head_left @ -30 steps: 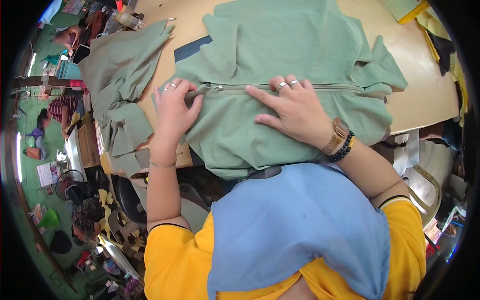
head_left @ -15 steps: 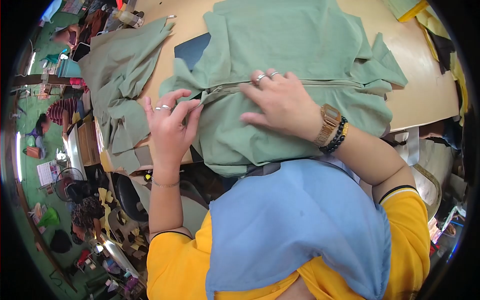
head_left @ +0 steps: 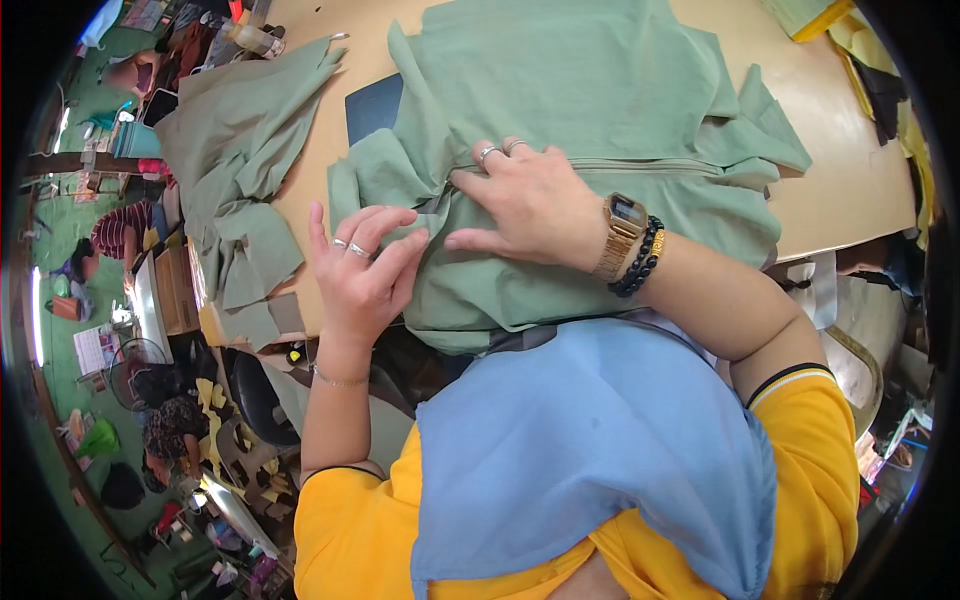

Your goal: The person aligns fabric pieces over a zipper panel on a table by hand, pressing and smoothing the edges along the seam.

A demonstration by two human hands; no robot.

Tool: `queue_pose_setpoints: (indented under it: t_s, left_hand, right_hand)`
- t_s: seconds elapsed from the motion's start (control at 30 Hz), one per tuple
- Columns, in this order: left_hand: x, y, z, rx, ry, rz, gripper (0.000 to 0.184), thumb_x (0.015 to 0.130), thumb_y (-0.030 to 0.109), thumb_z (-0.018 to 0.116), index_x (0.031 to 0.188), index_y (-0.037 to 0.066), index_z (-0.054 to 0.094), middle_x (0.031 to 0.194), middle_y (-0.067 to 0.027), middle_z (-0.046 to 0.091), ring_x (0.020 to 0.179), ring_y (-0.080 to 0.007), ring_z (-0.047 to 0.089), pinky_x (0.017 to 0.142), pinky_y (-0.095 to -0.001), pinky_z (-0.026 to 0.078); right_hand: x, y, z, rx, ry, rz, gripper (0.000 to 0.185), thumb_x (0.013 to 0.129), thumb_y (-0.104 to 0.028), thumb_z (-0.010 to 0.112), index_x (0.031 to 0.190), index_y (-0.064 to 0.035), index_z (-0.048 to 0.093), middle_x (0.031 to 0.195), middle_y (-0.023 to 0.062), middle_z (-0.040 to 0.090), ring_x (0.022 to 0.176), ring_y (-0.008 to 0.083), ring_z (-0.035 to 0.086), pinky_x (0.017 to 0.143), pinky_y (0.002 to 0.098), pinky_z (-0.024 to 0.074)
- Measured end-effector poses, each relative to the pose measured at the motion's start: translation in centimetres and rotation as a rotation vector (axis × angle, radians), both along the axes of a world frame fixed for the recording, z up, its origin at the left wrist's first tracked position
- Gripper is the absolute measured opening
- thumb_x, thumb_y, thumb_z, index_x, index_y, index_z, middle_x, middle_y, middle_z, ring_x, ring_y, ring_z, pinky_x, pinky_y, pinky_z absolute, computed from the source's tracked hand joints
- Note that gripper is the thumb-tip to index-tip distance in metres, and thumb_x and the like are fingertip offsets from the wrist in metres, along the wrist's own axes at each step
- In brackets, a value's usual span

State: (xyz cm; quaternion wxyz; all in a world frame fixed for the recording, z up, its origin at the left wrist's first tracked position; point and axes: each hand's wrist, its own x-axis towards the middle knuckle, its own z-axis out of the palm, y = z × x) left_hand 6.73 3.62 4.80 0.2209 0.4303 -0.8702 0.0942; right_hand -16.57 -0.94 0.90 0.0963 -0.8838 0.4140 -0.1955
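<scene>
A light green garment (head_left: 580, 90) is spread over the table in front of me, with a zipper (head_left: 650, 167) running across it from side to side. My left hand (head_left: 365, 265) pinches an edge of its cloth between thumb and fingertips, close to the zipper's left end. Palm down, my right hand (head_left: 535, 210) presses on the fabric along the zipper. Its fingers are stretched out, and the index fingertip is near the zipper's left end. Loose folds of cloth bunch up just above my left fingers.
Another green fabric piece (head_left: 245, 130) drapes over the left side of the table (head_left: 850, 200). A dark blue flat piece (head_left: 373, 108) lies partly under the garment. A bottle (head_left: 255, 40) is at the far left. Several people work at tables beyond the left side.
My right hand has slid left along the zipper. My left hand has moved slightly right and down with the pinched edge, and the cloth folds at left have shifted.
</scene>
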Motion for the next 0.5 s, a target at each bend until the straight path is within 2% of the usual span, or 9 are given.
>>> queue_pose_setpoints:
  t_s: [0.13, 0.23, 0.33, 0.43, 0.5]
  left_hand:
    - [-0.1, 0.2, 0.0, 0.077, 0.126, 0.082, 0.015, 0.08, 0.012, 0.077, 0.088, 0.018, 0.066, 0.107, 0.0042, 0.07, 0.103, -0.0171, 0.066, 0.119, -0.0545, 0.023]
    - [-1.3, 0.0, 1.5, 0.079, 0.139, 0.099, 0.018, 0.079, 0.009, 0.076, 0.085, 0.016, 0.061, 0.101, 0.0033, 0.071, 0.099, -0.0183, 0.068, 0.12, -0.0534, 0.022]
    - [-1.8, 0.4, 2.2, 0.11, 0.188, 0.019, 0.015, 0.08, 0.009, 0.073, 0.085, 0.014, 0.059, 0.092, 0.0023, 0.072, 0.093, -0.0215, 0.07, 0.117, -0.0559, 0.028]
    - [-2.1, 0.8, 4.2, 0.142, -0.024, 0.292, 0.01, 0.085, 0.013, 0.069, 0.086, 0.013, 0.059, 0.085, 0.0012, 0.072, 0.087, -0.0252, 0.071, 0.111, -0.0597, 0.036]
    - [-1.4, 0.2, 4.1, 0.223, -0.178, 0.533, 0.019, 0.092, 0.024, 0.067, 0.106, 0.012, 0.062, 0.107, -0.0054, 0.071, 0.103, -0.028, 0.068, 0.106, -0.0637, 0.039]
  right_hand:
    - [-0.1, 0.0, 0.3, 0.043, 0.007, 0.015, 0.067, 0.085, -0.066, 0.065, 0.125, -0.0128, 0.066, 0.115, 0.0113, 0.061, 0.1, 0.0285, 0.062, 0.071, 0.043, 0.0528]
    - [-0.2, 0.0, 0.2, 0.051, 0.006, 0.019, 0.07, 0.084, -0.067, 0.066, 0.127, -0.0127, 0.064, 0.118, 0.0117, 0.06, 0.103, 0.029, 0.062, 0.074, 0.0443, 0.0526]
    - [-0.5, 0.0, 0.0, 0.066, -0.031, 0.022, 0.071, 0.083, -0.066, 0.067, 0.13, -0.0123, 0.062, 0.121, 0.0122, 0.059, 0.106, 0.0293, 0.061, 0.079, 0.0449, 0.0517]
    - [-1.3, 0.1, 0.2, 0.06, -0.148, 0.029, 0.068, 0.084, -0.06, 0.07, 0.13, -0.0115, 0.061, 0.125, 0.0119, 0.059, 0.109, 0.0297, 0.06, 0.086, 0.0435, 0.05]
    - [-3.2, 0.5, 0.4, 0.012, -0.305, 0.07, 0.062, 0.086, -0.051, 0.074, 0.131, -0.0112, 0.06, 0.127, 0.0112, 0.059, 0.109, 0.0299, 0.06, 0.091, 0.0422, 0.0484]
